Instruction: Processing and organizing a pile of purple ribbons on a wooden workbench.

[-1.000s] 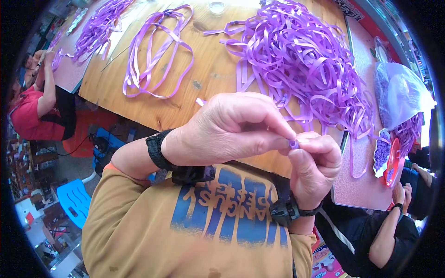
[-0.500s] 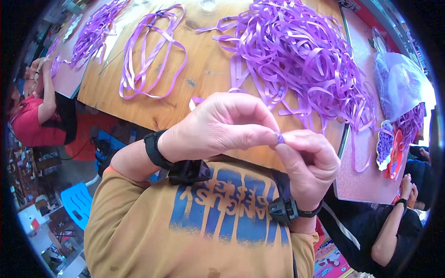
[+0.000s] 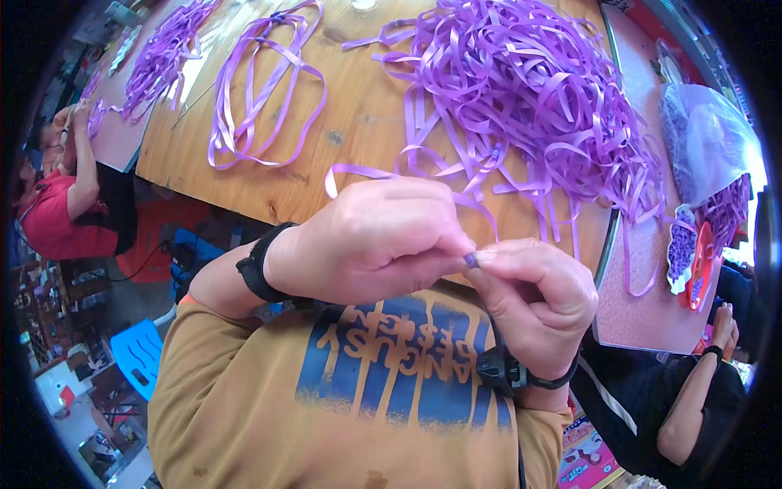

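Note:
My left hand and my right hand meet in front of my chest, above the near table edge. Both are closed in a pinch, fingertips nearly touching. Between them they hold a small dark purple piece; its exact kind is too small to make out. A purple ribbon lies just beyond my left hand and partly behind it. Whether it joins the held piece is hidden. Past my hands, a big tangled heap of purple ribbons covers the table's far right.
A looped bundle of ribbon lies on the wooden table. On the pink surface at right sit a clear plastic bag, a white tray of small purple pieces and a red tray. People sit at left and right; a blue stool stands lower left.
Both hands have come slightly down and toward me, with the small piece between them. My left hand has turned, its fingers curling in more. More of the ribbon beyond it shows.

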`<state>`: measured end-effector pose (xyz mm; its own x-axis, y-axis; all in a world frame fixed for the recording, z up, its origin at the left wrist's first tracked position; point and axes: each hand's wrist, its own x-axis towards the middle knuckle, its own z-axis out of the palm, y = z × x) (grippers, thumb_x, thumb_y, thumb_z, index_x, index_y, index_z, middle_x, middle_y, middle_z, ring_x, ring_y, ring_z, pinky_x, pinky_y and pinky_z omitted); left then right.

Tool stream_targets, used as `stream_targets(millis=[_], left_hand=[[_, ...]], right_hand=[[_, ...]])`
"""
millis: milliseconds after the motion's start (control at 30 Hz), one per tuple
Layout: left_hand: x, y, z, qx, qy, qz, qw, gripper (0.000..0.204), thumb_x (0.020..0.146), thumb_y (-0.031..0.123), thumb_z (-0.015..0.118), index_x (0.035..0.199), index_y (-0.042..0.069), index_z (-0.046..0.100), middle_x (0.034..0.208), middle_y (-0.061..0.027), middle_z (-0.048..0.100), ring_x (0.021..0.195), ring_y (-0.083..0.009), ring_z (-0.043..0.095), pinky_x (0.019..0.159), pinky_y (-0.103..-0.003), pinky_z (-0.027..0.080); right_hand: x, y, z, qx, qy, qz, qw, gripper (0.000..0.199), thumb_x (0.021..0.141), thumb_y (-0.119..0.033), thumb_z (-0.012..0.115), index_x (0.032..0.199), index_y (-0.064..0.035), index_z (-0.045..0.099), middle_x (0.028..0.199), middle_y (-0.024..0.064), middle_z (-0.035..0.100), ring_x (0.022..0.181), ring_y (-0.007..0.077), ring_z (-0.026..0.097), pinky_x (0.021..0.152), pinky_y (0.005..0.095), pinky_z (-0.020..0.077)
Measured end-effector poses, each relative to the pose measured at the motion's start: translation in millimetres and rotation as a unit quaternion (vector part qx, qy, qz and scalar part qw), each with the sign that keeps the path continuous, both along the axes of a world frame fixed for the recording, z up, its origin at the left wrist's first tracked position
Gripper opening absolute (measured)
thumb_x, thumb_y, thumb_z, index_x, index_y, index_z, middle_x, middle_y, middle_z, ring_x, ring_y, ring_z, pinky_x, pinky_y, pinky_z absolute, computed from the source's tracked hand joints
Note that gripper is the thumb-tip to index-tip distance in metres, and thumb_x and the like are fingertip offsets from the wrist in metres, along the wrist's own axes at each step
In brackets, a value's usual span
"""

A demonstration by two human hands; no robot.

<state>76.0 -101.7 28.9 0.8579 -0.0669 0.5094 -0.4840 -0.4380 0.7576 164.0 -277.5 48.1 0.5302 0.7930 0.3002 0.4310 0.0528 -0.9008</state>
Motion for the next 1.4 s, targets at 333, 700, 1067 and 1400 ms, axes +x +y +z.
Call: stream_targets(millis=[333,700,1067,1400], left_hand=[[-9,-1,-8,0.06,-0.079,0.036,0.994,0.018,0.071,0.001,0.07,0.086,0.001,0.06,0.067,-0.0072,0.055,0.057,-0.0191,0.057,0.047,-0.028,0.044],[-14,4,-12,0.099,-0.096,-0.01,0.99,0.02,0.07,-0.001,0.07,0.087,-0.001,0.059,0.065,-0.0072,0.054,0.051,-0.0188,0.055,0.042,-0.028,0.043],[-19,1,-22,-0.03,-0.048,0.029,0.998,0.02,0.071,0.001,0.07,0.089,0.003,0.06,0.068,-0.0064,0.056,0.057,-0.0184,0.056,0.048,-0.027,0.042],[-20,3,-21,-0.011,-0.029,-0.002,1.0,0.018,0.071,0.004,0.069,0.087,0.003,0.059,0.065,-0.0071,0.056,0.055,-0.0213,0.055,0.047,-0.03,0.043]], right_hand=[[-2,1,-10,0.001,0.09,0.004,0.996,0.013,0.069,0.002,0.071,0.08,0.0,0.063,0.075,0.0092,0.064,0.062,0.0134,0.061,0.054,0.0222,0.0458],[-3,-2,-14,-0.054,0.31,0.052,0.948,0.009,0.077,-0.001,0.067,0.083,0.0015,0.063,0.078,0.004,0.064,0.07,0.0066,0.059,0.06,0.0188,0.0473],[-4,5,-25,-0.037,0.474,0.103,0.874,0.014,0.083,-0.01,0.064,0.091,-0.0002,0.057,0.083,0.0022,0.061,0.077,0.0056,0.056,0.068,0.0182,0.0449],[3,11,-17,-0.087,0.057,0.189,0.976,0.024,0.09,-0.018,0.05,0.073,-0.0028,0.05,0.061,0.0106,0.043,0.053,0.0279,0.047,0.048,0.0342,0.0363]])
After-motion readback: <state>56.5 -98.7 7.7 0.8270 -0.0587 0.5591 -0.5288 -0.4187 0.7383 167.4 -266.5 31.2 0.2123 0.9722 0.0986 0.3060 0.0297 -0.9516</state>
